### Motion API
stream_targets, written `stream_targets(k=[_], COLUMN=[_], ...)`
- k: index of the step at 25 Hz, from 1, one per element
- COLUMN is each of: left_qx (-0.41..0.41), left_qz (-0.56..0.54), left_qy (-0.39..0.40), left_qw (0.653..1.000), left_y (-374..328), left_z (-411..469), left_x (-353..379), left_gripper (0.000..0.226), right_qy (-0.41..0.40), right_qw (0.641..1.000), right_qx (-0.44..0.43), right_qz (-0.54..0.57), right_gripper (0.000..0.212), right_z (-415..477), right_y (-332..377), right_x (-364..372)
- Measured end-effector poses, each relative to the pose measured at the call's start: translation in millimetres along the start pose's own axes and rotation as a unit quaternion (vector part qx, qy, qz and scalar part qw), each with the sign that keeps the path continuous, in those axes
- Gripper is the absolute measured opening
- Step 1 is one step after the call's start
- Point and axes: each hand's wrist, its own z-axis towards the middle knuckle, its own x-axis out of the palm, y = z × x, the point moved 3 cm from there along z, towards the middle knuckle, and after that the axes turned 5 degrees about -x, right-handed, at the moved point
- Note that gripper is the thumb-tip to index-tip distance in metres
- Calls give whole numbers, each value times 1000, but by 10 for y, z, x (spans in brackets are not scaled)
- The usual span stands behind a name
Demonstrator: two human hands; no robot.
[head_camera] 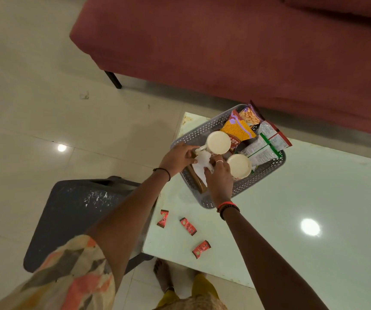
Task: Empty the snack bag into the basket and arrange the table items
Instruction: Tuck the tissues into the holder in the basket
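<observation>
A grey perforated basket (204, 128) stands on the pale green table (314, 198). Inside it lie several snack packets (238, 130) and two cream mugs, one (218, 142) at the left and one (239, 165) at the front. Over the basket's near left part, my left hand (177, 157) and my right hand (219, 175) both pinch a crumpled white tissue (202, 164). Under the tissue a brown flat item (196, 179) shows in part. Three small red sachets (189, 225) lie on the table in front of the basket.
A maroon sofa (224, 52) runs along the far side, close behind the basket. A dark grey stool or low seat (79, 215) stands on the tiled floor left of the table. My foot (164, 276) is at the table's near edge.
</observation>
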Motion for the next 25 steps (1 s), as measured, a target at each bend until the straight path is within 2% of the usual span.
stream_targets(k=[4, 7, 11, 13, 18, 23, 25], left_qx=[29, 15, 15, 31, 70, 66, 55], left_qz=[63, 66, 139, 158, 217, 338, 344], left_qy=[19, 25, 37, 31, -5, 2, 0], left_qw=[997, 997, 989, 987, 974, 939, 937], left_y=[-97, -34, 105, 109, 118, 203, 226], left_z=[134, 150, 124, 131, 143, 87, 43], left_x=[3, -1, 2, 1, 8, 108, 161], left_gripper=[33, 27, 21, 21, 26, 32, 37], right_qy=[-4, 44, 129, 140, 107, 149, 153], right_qw=[1000, 997, 985, 983, 988, 981, 977], right_qx=[-21, -62, -88, -76, -87, -80, -82], right_qz=[9, -27, -79, -87, -76, -100, -124], right_gripper=[32, 34, 33, 31, 23, 23, 24], right_z=[19, -29, -136, -142, -47, 59, 62], right_y=[-23, -22, -76, -102, -88, -87, -67], right_x=[-36, 3, 141, 168, 167, 280, 294])
